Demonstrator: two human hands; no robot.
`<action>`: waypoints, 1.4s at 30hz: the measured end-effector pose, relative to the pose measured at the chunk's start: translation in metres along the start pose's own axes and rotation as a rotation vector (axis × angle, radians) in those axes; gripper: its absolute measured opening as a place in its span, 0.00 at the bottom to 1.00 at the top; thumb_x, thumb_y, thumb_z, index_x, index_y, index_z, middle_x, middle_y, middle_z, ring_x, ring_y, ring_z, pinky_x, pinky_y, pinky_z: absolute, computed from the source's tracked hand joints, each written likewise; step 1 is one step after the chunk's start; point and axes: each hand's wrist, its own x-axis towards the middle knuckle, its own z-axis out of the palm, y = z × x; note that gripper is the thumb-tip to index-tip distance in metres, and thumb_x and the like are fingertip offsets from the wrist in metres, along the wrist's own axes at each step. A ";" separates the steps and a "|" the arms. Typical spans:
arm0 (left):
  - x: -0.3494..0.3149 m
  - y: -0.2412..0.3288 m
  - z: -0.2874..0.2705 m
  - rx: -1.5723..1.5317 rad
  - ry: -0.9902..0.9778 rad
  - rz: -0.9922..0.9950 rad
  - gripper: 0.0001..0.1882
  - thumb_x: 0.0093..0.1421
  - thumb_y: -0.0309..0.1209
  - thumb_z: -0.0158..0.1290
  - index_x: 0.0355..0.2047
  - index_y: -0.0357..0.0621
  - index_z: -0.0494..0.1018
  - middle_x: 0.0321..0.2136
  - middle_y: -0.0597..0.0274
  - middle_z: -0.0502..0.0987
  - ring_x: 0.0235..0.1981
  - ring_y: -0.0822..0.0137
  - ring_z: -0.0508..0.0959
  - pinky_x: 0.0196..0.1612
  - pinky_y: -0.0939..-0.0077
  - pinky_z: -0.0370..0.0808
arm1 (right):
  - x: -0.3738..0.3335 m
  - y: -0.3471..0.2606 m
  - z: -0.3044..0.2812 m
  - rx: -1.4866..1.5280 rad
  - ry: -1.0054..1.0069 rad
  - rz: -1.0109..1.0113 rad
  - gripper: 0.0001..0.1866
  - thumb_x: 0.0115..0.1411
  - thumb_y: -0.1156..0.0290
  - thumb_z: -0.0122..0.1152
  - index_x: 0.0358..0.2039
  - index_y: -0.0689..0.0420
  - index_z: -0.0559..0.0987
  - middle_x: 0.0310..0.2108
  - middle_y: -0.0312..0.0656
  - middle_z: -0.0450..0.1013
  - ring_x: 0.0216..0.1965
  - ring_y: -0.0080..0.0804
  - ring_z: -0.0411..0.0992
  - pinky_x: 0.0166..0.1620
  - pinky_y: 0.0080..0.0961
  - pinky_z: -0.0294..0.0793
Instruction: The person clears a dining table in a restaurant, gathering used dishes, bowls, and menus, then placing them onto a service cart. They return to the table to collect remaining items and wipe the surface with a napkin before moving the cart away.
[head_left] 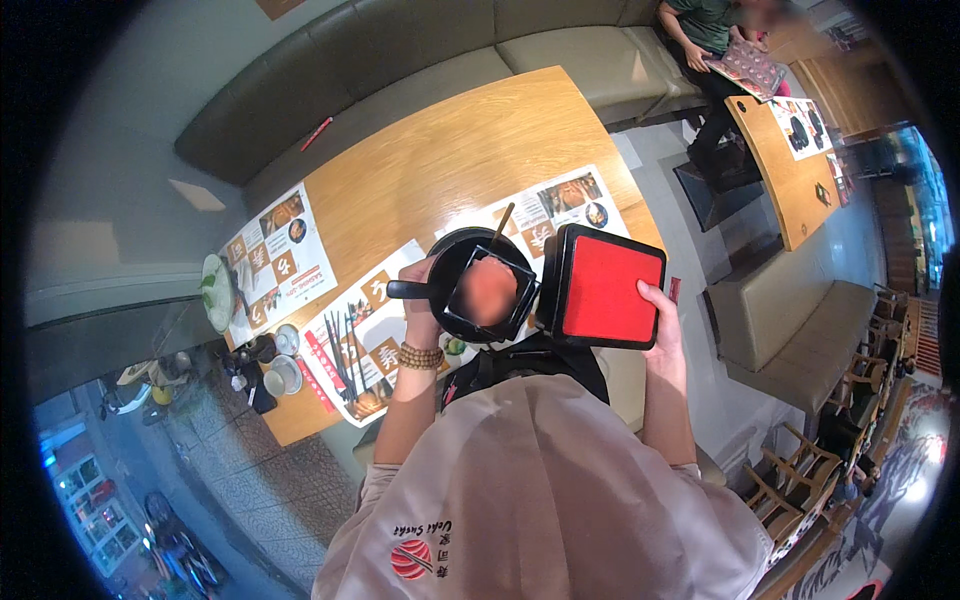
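My left hand (420,300) grips the left rim of a black square dish (490,292) that sits stacked on a round black bowl (450,250) with a side handle and a wooden stick poking out of it. A beaded bracelet circles that wrist. My right hand (660,318) holds the right edge of a black square lid with a red inside (605,288), tilted up beside the dish. Both are held above the near edge of a wooden table (450,160).
Printed paper placemats (282,255) lie on the table, one with black chopsticks (342,355). Small cups and condiment pots (280,365) stand at the table's left end. A grey padded bench (420,50) runs behind. Another person (715,35) sits at a second table (790,170).
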 end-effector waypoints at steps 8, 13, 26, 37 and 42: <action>0.019 -0.037 0.093 -0.269 0.180 -0.098 0.09 0.64 0.27 0.51 0.31 0.37 0.80 0.27 0.68 0.80 0.25 0.79 0.76 0.27 0.86 0.72 | 0.063 -0.115 -0.043 -0.181 -0.253 0.078 0.23 0.59 0.68 0.61 0.54 0.64 0.73 0.48 0.46 0.77 0.47 0.34 0.77 0.51 0.33 0.77; 0.026 -0.045 0.148 -0.328 0.201 -0.130 0.11 0.65 0.31 0.52 0.31 0.36 0.79 0.28 0.67 0.80 0.25 0.80 0.76 0.28 0.86 0.72 | 0.094 -0.173 -0.064 -0.292 -0.321 0.035 0.25 0.62 0.67 0.58 0.57 0.65 0.70 0.52 0.47 0.75 0.50 0.35 0.76 0.54 0.33 0.76; 0.080 -0.068 0.244 0.007 -0.111 -0.057 0.13 0.67 0.30 0.50 0.33 0.34 0.81 0.26 0.70 0.80 0.24 0.82 0.74 0.27 0.87 0.70 | 0.054 -0.209 -0.134 -0.108 -0.026 -0.136 0.26 0.61 0.66 0.60 0.57 0.64 0.71 0.51 0.46 0.75 0.50 0.34 0.76 0.53 0.33 0.75; 0.110 -0.086 0.361 -0.056 -0.446 -0.218 0.14 0.67 0.31 0.50 0.33 0.35 0.81 0.25 0.70 0.79 0.24 0.81 0.74 0.27 0.85 0.70 | -0.018 -0.205 -0.197 0.127 0.390 -0.402 0.23 0.62 0.64 0.61 0.53 0.65 0.73 0.48 0.45 0.77 0.47 0.33 0.77 0.51 0.31 0.77; 0.111 -0.103 0.433 -0.017 -0.581 -0.258 0.13 0.66 0.31 0.50 0.31 0.35 0.80 0.25 0.71 0.79 0.24 0.82 0.73 0.27 0.85 0.69 | -0.042 -0.233 -0.246 0.180 0.505 -0.461 0.23 0.60 0.64 0.63 0.52 0.65 0.74 0.46 0.45 0.78 0.44 0.33 0.78 0.49 0.32 0.78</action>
